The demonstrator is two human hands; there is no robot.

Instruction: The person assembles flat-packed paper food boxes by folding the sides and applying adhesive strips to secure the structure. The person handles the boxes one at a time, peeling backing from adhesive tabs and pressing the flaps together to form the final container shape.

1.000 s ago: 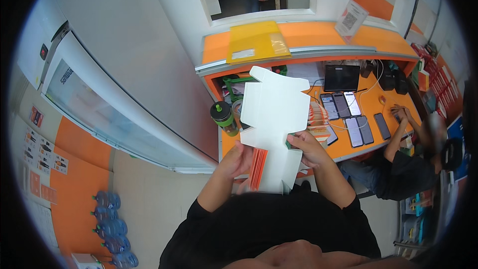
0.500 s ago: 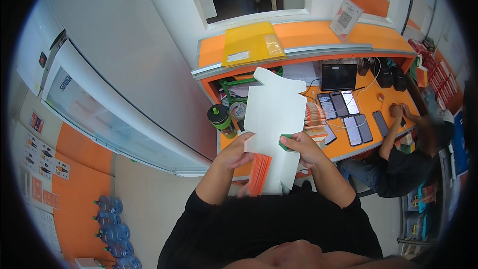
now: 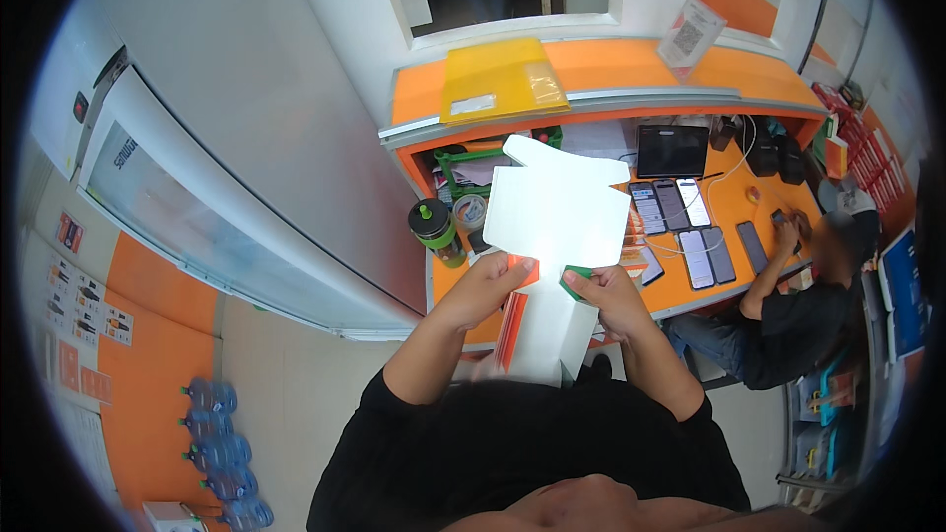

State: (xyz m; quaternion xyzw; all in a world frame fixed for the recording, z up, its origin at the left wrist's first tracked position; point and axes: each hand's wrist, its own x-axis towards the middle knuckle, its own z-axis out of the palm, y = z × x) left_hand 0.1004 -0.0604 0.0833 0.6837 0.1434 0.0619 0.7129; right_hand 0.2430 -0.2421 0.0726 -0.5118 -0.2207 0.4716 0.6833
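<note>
1. The left hand (image 3: pixel 493 283) is closed in a pinch on the left side of a white carton blank (image 3: pixel 557 212), its thumb pressing a small orange flap (image 3: pixel 529 273).
2. The right hand (image 3: pixel 609 291) pinches the opposite side, thumb on a green flap (image 3: pixel 574 282).
3. The opened-out blank is held between both hands, in front of the wearer's torso.
4. Beyond, the orange desk (image 3: pixel 729 205) bears a green-and-black tumbler (image 3: pixel 450 247) at left and several phones (image 3: pixel 697 258) at right.
5. A co-worker (image 3: pixel 791 335) sits at its right.
6. A yellow envelope (image 3: pixel 493 76) lies on the raised ledge (image 3: pixel 611 72).
</note>
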